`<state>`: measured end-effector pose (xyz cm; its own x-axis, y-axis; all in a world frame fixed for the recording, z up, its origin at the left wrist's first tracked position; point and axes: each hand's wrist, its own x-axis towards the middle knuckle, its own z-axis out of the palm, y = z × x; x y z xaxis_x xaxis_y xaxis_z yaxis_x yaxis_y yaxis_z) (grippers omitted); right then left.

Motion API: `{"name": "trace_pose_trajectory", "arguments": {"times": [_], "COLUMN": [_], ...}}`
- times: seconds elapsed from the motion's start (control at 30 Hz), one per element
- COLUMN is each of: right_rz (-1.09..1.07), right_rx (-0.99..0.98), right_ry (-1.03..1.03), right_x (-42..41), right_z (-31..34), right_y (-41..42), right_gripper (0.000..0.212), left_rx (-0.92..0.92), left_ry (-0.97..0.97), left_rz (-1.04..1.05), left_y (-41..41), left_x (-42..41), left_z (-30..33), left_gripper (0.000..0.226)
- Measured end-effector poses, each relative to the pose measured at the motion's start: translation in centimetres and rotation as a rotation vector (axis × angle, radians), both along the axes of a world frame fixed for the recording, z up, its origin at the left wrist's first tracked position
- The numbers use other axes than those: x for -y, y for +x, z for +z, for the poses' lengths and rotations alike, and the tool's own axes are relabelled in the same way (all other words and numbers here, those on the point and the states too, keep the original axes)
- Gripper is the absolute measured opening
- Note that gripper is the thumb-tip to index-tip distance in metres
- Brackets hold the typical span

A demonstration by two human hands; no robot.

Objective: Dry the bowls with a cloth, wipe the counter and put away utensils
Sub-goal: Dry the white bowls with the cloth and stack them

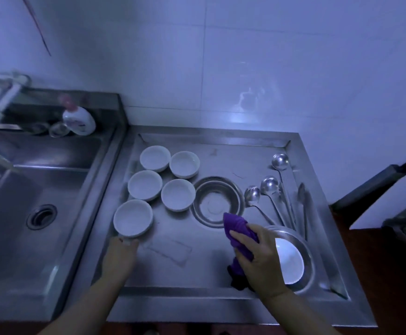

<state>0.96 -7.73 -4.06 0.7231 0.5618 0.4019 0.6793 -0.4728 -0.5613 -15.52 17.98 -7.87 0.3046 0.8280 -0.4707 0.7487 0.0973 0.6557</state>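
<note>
On the steel counter (221,281) the right hand (257,257) grips a bunched purple cloth (237,226) beside the metal bowl (217,201) — the left hand (122,250), fingers seemingly curled, touches the nearest white bowl (133,217).

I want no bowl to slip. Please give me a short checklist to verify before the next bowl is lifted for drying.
1. Cloth held in right hand: ok.
2. Left hand touches nearest white bowl at its near rim: ok.
3. Firm grip on that bowl: cannot tell, fingers are partly hidden.
4. Bowl stands apart from the four other white bowls: ok.
5. Bowl is still wet: cannot tell.
</note>
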Motion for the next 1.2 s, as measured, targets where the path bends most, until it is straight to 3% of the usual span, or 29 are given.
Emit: {"name": "trace_pose_trajectory", "arguments": {"times": [0.13,0.27,0.37,0.53,0.7,0.83,1.2], "right_rz": [0.021,-0.001,-0.013,-0.027,-0.059,-0.052,-0.006], "right_rx": [0.008,0.017,0.008,-0.009,-0.008,-0.003,0.011], "right_ry": [-0.005,0.009,0.006,-0.01,0.03,0.018,0.136], "right_x": [-4.2,-7.4,-8.7,-9.7,-10.4,-11.4,-15.2], "right_z": [0.4,0.6,0.4,0.0,0.1,0.6,3.5], "right_y": [-1.8,-3.7,-5.1,-6.6,-7.9,-9.1,-12.4], "right_gripper": [0.046,0.04,0.04,0.045,0.038,0.045,0.052], "left_rx": [0.062,0.32,0.369,0.268,0.256,0.166,0.485], "left_ry": [-0.229,-0.548,-0.619,-0.641,-0.472,-0.167,0.455], "left_rz": [0.125,0.431,0.518,0.493,0.231,-0.114,-0.503], "left_y": [0.4,2.0,2.5,2.4,0.6,-1.4,-4.9], "left_x": [-3.6,-5.7,-6.7,-7.5,-7.1,-7.9,-7.0], "left_z": [-1.3,-2.1,-3.0,-3.3,-1.8,0.1,6.7], "left_gripper": [0.036,0.048,0.047,0.046,0.028,0.018,0.023]}}
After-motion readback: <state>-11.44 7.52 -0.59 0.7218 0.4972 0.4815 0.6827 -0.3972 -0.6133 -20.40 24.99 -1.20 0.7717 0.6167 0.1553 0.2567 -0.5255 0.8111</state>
